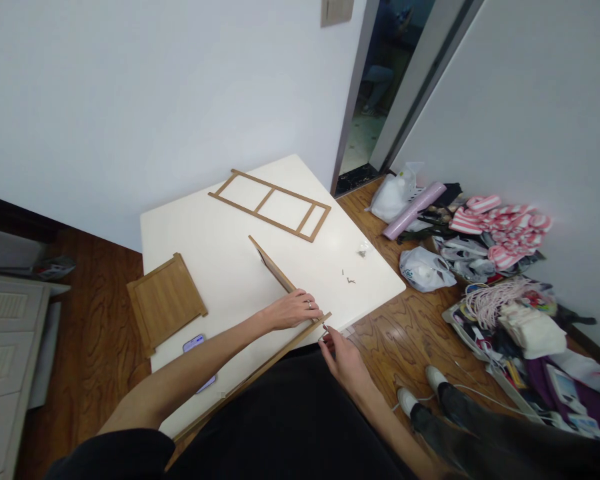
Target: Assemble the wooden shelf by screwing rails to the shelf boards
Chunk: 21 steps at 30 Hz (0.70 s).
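Note:
My left hand (293,310), a ring on one finger, is closed around the corner where a wooden panel (275,268) standing on edge meets a long wooden frame (275,358). That frame runs along the near table edge, against my black shirt. My right hand (347,362) is closed in a pinch at the frame's end. A small thin metal piece (325,327) shows at its fingertips; whether it is a screw or a key I cannot tell. Several loose screws (350,281) lie on the table beyond, near a small clear bag (363,250) of hardware.
On the white table (220,233) lie a ladder-like wooden frame (267,202), a square wooden panel (169,300) and a phone (194,343) partly behind my left arm. Bags (426,270) and boxes of belongings crowd the floor at right. A person's legs (460,407) are at lower right.

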### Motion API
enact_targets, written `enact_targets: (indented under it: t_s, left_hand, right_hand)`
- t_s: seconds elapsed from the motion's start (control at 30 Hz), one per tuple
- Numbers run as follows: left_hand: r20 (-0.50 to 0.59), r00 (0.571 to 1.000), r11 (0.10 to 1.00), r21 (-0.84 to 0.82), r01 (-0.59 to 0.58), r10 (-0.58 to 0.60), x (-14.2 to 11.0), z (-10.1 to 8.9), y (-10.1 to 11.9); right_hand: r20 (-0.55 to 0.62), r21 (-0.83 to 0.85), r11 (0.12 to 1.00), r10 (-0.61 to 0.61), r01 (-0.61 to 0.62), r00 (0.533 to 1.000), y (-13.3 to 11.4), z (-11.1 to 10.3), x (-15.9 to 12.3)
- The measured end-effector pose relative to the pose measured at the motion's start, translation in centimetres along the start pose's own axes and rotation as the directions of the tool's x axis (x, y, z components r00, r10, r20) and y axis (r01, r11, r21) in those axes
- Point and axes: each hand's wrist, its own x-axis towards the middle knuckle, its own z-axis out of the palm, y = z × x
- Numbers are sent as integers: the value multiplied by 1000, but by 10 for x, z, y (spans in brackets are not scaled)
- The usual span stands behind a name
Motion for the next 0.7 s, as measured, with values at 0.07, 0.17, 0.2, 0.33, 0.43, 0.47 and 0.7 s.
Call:
enact_targets:
  t_s: [0.07,0.17,0.2,0.33,0.43,0.47,0.7]
  left_hand:
    - [-5,1000,1000,10,-4,4,0,1,0]
    - [-23,1000,1000,15,-11,11,0,4,0]
    - [-29,1000,1000,14,-10,11,0,4,0]
    - [-33,999,1000,19,-11,11,1,4,0]
    - [-33,999,1000,14,-8,9,2,3,1]
    - [-33,999,1000,11,-7,7,2,2,1]
    - [-26,1000,1000,-4,-12,12,1,1,0]
  right_hand:
    - [-19,-213,973,-93,87,995,-2,-2,5]
    - [-18,-450,879,-182,155,983,-8,-3,13]
    - [-1,-511,842,-204,174,979,-10,-3,15]
    - [53,-654,732,-209,192,977,-13,-2,16]
    - [57,-637,757,-143,146,988,-15,-3,15]
    - [50,-594,796,-110,118,993,-16,-4,16]
    - [272,508,730,369,-458,889,-24,-8,33]
